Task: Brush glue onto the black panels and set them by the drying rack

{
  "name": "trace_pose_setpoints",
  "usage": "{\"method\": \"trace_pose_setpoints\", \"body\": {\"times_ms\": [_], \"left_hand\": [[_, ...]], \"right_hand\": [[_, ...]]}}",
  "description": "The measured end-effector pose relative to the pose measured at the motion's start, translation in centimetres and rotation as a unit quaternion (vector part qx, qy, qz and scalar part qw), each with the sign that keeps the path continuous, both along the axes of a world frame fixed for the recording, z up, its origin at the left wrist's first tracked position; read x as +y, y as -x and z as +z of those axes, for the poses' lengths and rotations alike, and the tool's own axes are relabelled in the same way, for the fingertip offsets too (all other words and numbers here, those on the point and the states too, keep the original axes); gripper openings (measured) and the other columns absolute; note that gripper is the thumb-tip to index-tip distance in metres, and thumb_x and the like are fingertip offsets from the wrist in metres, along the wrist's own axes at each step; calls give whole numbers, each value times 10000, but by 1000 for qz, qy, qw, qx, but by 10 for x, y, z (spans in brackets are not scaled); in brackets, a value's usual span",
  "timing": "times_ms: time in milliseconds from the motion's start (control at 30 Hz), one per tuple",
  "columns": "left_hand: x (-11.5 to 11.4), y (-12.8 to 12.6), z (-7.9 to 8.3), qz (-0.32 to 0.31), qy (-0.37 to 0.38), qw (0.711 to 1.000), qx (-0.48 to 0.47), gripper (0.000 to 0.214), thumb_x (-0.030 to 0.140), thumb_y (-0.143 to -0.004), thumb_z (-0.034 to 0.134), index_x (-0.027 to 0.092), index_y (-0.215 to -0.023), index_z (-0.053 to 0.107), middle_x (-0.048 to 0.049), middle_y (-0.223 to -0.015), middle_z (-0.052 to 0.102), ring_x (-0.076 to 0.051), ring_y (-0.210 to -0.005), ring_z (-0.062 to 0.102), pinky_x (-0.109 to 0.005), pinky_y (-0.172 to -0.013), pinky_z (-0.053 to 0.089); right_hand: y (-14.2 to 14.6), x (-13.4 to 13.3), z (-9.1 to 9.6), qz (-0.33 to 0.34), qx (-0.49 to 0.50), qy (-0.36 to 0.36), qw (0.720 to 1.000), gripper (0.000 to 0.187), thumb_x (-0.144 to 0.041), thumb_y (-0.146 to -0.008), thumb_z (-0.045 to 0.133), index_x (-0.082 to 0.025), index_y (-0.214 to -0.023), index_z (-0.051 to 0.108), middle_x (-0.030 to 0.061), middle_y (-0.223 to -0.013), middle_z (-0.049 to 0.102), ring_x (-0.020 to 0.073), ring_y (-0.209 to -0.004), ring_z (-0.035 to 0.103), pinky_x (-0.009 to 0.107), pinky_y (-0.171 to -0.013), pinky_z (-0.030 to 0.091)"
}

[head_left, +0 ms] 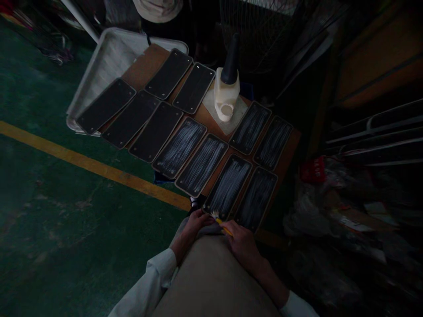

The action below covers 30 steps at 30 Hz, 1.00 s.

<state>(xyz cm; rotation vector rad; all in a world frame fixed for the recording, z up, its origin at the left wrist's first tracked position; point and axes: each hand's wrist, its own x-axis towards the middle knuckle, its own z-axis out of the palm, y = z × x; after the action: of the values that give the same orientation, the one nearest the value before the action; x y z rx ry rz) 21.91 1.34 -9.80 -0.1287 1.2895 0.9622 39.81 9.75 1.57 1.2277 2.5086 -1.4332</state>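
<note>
My right hand (pixel 243 242) is closed around the yellow handle of a small brush (pixel 225 228), its pale bristles at the near end of a black rectangular panel (pixel 229 185) streaked with white. At that panel's near left corner, my left hand (pixel 195 223) has its fingers pinched on the edge. Beside it lies another panel (pixel 257 198) with fainter streaks. More streaked panels (pixel 201 165) lie around these. Farther left are several plain black panels (pixel 156 131) with small holes or studs at their corners.
The panels rest on a brown board (pixel 145 66), with a white plastic tray (pixel 99 70) beyond its left end. A cut-open white bottle with a black cone (pixel 228 94) stands on a pale sheet (pixel 211 108). Plastic bags (pixel 310 211) lie at right. Someone in a pale hat (pixel 158 11) is opposite.
</note>
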Motion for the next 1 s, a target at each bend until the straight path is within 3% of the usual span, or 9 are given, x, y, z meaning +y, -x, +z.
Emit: {"method": "trace_pose_setpoints", "body": {"times_ms": [67,200,367,500,600,667,867,1000], "left_hand": [[0,0,0,1,-2,1000,-3,358,332,-669,833,120,-918,688,-78,-841,753,-160,-727,702,-270,-742,559],[2,-1,-2,5,-8,1000,6,414,344,-661,837,113,-963,673,-83,-884,749,-166,-746,704,-276,-742,562],[6,5,-8,-39,-23,999,3,451,366,-630,836,101,-954,665,-95,-829,743,-183,-707,701,-291,-693,554],[-1,34,-19,-104,-23,994,3,611,403,-524,875,114,-1000,625,-57,-767,715,-203,-640,692,-317,-624,545],[-8,85,-23,-167,-19,984,51,525,419,-563,844,121,-926,608,-16,-642,666,-172,-524,645,-271,-516,491],[-9,134,-23,-168,-35,981,85,439,431,-622,803,136,-872,595,2,-591,638,-151,-477,618,-240,-462,446],[12,305,-9,-41,13,989,141,461,486,-671,784,156,-884,541,26,-568,611,-160,-444,625,-239,-424,456],[37,373,2,23,9,994,110,385,400,-784,736,142,-979,528,12,-615,632,-132,-473,628,-220,-450,476]], "right_hand": [[-1,16,4,-52,40,22,998,203,-240,-985,476,-244,-1136,613,22,-1077,694,162,-976,676,281,-859,533],[-3,46,-8,-99,81,-36,991,221,-272,-990,456,-236,-1155,599,43,-1077,682,176,-987,675,294,-846,538],[-3,40,-15,-95,73,-16,993,218,-318,-989,453,-275,-1123,621,20,-1056,703,173,-932,702,288,-797,567],[22,47,-7,-183,95,-13,978,236,-391,-980,469,-286,-1140,608,18,-1041,715,159,-852,723,268,-763,585],[75,69,-4,-235,116,-23,965,257,-420,-977,469,-273,-1135,608,35,-1048,716,163,-833,728,277,-765,592],[126,84,-3,-241,141,-42,959,263,-423,-974,471,-257,-1119,614,51,-1067,710,168,-824,727,290,-764,594],[291,131,-6,-196,170,-155,953,258,-367,-985,449,-231,-1129,616,66,-1078,706,176,-839,718,311,-776,584],[366,167,-6,-146,117,-262,947,261,-303,-987,437,-225,-1148,627,70,-1110,707,207,-988,692,345,-866,557]]}}
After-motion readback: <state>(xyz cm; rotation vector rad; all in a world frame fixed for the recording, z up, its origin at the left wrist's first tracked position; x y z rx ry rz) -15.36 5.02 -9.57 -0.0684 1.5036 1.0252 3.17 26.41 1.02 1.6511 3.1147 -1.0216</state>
